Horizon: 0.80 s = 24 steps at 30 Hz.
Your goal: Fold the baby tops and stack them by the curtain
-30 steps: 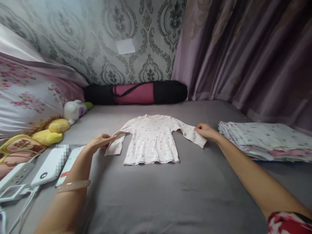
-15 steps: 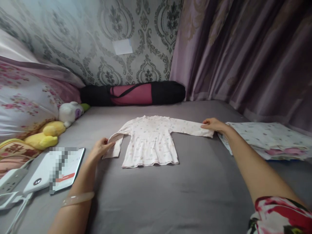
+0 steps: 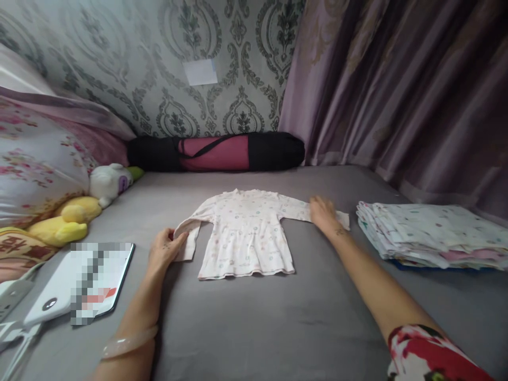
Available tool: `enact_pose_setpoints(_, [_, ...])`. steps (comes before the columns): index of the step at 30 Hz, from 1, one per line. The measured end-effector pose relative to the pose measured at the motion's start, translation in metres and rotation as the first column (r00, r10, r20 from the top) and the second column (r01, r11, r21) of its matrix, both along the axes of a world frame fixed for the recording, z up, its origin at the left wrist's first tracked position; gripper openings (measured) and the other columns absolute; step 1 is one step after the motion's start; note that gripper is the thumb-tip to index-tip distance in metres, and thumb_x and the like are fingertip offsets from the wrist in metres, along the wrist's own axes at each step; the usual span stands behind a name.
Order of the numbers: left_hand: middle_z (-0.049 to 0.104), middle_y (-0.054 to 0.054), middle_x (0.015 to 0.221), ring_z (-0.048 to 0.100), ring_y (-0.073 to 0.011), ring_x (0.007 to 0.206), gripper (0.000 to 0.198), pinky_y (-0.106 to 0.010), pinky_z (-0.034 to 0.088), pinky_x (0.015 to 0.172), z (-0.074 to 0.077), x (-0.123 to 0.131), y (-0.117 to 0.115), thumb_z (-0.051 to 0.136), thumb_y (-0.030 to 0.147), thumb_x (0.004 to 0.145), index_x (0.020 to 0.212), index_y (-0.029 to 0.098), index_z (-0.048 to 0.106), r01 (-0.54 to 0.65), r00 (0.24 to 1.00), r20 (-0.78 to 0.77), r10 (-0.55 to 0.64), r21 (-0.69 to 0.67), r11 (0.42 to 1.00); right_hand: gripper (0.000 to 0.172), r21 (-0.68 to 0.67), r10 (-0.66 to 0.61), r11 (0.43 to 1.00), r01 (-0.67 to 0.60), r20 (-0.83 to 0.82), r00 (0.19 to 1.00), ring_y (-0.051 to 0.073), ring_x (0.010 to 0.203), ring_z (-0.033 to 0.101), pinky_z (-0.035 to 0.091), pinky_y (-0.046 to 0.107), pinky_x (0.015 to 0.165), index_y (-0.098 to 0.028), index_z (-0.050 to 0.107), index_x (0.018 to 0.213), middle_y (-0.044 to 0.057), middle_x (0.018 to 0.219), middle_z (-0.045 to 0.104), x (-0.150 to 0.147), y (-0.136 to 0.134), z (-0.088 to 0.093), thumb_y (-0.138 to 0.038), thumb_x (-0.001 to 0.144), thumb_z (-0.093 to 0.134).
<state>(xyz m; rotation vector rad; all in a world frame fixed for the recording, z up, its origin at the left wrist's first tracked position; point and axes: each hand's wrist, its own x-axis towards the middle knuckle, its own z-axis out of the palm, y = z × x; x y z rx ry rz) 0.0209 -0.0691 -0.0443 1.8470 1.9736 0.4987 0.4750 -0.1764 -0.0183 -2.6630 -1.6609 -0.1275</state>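
Observation:
A small white long-sleeved shirt (image 3: 246, 233) with a faint print lies spread on a grey sheet (image 3: 257, 328), its collar away from me. My left hand (image 3: 166, 246) pinches the edge of the sleeve on the left, which bends down toward me. On the other sleeve, stretched out to the right, rests my right hand (image 3: 323, 214); its fingers look laid over the fabric and are slightly blurred. The cuff shows beyond that hand.
On the right sits a stack of folded clothes (image 3: 428, 227). At the left are a white device (image 3: 51, 296) beside a tablet-like screen, white cables (image 3: 24, 349), and plush toys (image 3: 109, 182). A black and maroon long bag (image 3: 214, 153) lies along the wall, near the curtain (image 3: 345, 95).
My right hand has moved left along the sleeve, from near the cuff toward its middle. My left hand keeps its pinch on the other sleeve. The view has shifted slightly.

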Motion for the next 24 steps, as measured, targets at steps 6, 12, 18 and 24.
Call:
enact_pose_setpoints(6, [0.066,-0.007,0.083,0.062,-0.0246,0.078,0.046,-0.028,0.041,0.060,0.001,0.001,-0.001,0.049,0.061,0.075,0.091,0.019,0.060,0.019,0.997,-0.069,-0.018,0.016,1.000,0.061,0.062,0.227,0.974,-0.218,-0.281,0.933,0.027,0.146,0.016,0.010,0.046,0.117,-0.010,0.029,0.150,0.014,0.159,0.021,-0.080,0.054,-0.022,-0.045,0.100,0.020])
enact_pose_setpoints(12, [0.065,-0.007,0.081,0.061,-0.0243,0.077,0.048,-0.029,0.042,0.061,-0.003,-0.002,-0.002,0.048,0.062,0.074,0.091,0.019,0.060,0.036,0.998,-0.051,-0.034,0.030,0.999,0.072,0.020,0.144,0.989,-0.147,-0.366,0.919,0.032,0.147,0.007,0.003,0.061,0.114,-0.014,0.017,0.154,0.014,0.161,0.010,-0.078,0.050,-0.028,-0.057,0.097,0.012])
enact_pose_setpoints(18, [0.065,-0.009,0.084,0.061,-0.0257,0.080,0.052,-0.030,0.043,0.063,-0.007,-0.004,0.001,0.047,0.063,0.072,0.092,0.017,0.060,0.035,0.999,-0.033,-0.034,0.029,0.999,0.076,-0.031,-0.022,0.999,0.014,-0.280,0.960,0.035,0.146,0.010,0.007,0.059,0.114,-0.005,0.023,0.152,0.020,0.158,0.017,-0.029,0.015,-0.031,-0.057,0.097,0.012])
enact_pose_setpoints(24, [0.066,-0.008,0.082,0.062,-0.0265,0.078,0.050,-0.030,0.042,0.060,-0.007,-0.004,0.001,0.049,0.064,0.071,0.089,0.018,0.059,0.028,0.999,-0.038,-0.027,0.017,0.999,0.063,-0.053,-0.147,0.989,0.140,-0.158,0.976,0.035,0.143,0.022,0.014,0.061,0.111,-0.019,0.034,0.149,0.016,0.155,0.029,0.026,-0.027,-0.031,-0.050,0.098,0.015])
